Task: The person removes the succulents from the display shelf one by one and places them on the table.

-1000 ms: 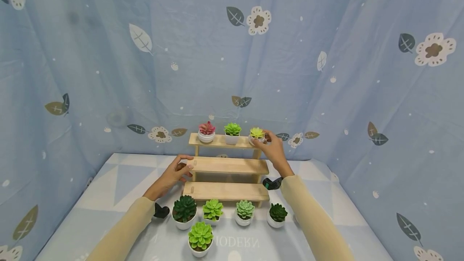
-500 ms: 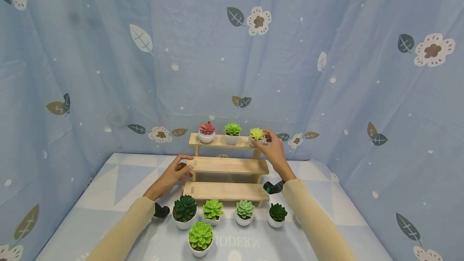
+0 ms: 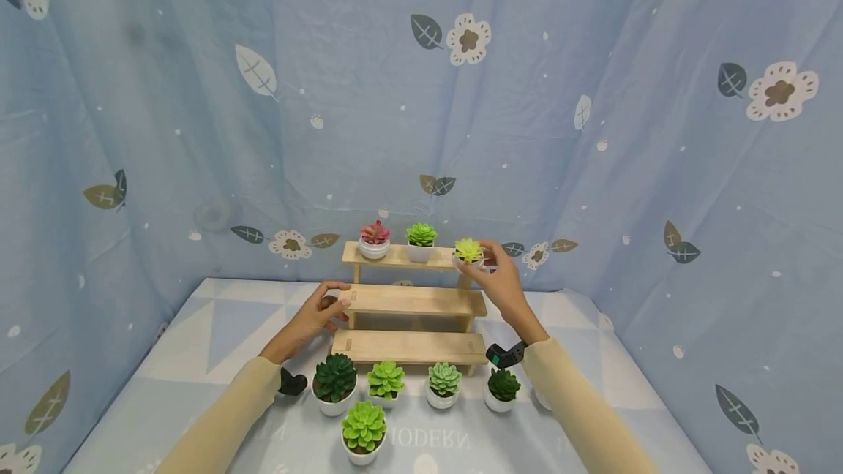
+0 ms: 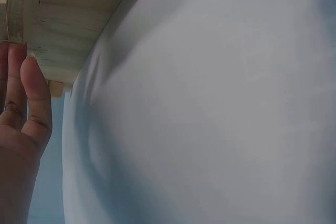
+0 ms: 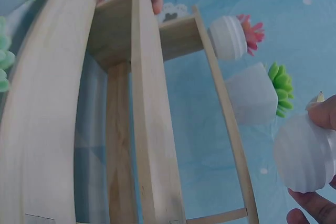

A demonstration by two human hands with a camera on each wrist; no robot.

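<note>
A three-tier wooden stand [image 3: 411, 302] sits at the back of the table. My right hand [image 3: 485, 263] pinches a small white pot with a yellow-green succulent [image 3: 468, 251] at the right end of the top shelf. The right wrist view shows that ribbed pot [image 5: 305, 155] between my fingertips, just off the shelf edge. A pink succulent [image 3: 375, 238] and a green succulent [image 3: 421, 239] stand on the top shelf. My left hand [image 3: 331, 303] grips the left end of the middle shelf, with its fingers [image 4: 32, 98] against the wood [image 4: 63, 19].
Several potted succulents stand on the table before the stand, a dark green one [image 3: 334, 383] at the left and a bright green one [image 3: 364, 432] nearest me. Blue patterned cloth [image 3: 593, 130] walls the table on three sides.
My right hand has drawn back slightly toward me and to the right, bringing the yellow-green pot with it off the top shelf's end. The left hand has not moved.
</note>
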